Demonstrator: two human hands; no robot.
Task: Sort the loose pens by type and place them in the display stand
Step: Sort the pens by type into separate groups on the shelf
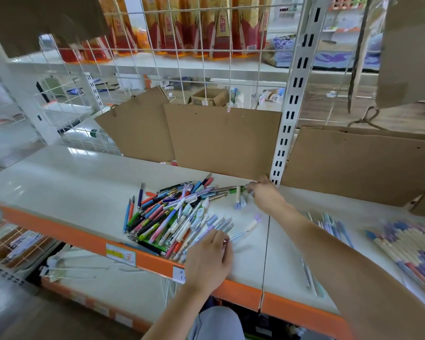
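A heap of loose pens (167, 214) in many colours lies on the white shelf (59, 182). My left hand (210, 258) rests at the heap's near right edge, fingers closed on several pale blue pens (221, 225). My right hand (265, 195) reaches to the heap's far right and pinches the tip of a dark pen (227, 188). A white pen with a lilac end (252, 223) lies between my hands. Sorted rows of pens (407, 246) lie on the shelf at the right. No display stand is in view.
Brown cardboard sheets (221, 141) lean against the wire grid at the shelf's back. A white slotted upright (287, 123) stands behind my right hand. The shelf has an orange front edge (88, 239) with price labels. Red and orange packages (182, 25) fill the shelf above.
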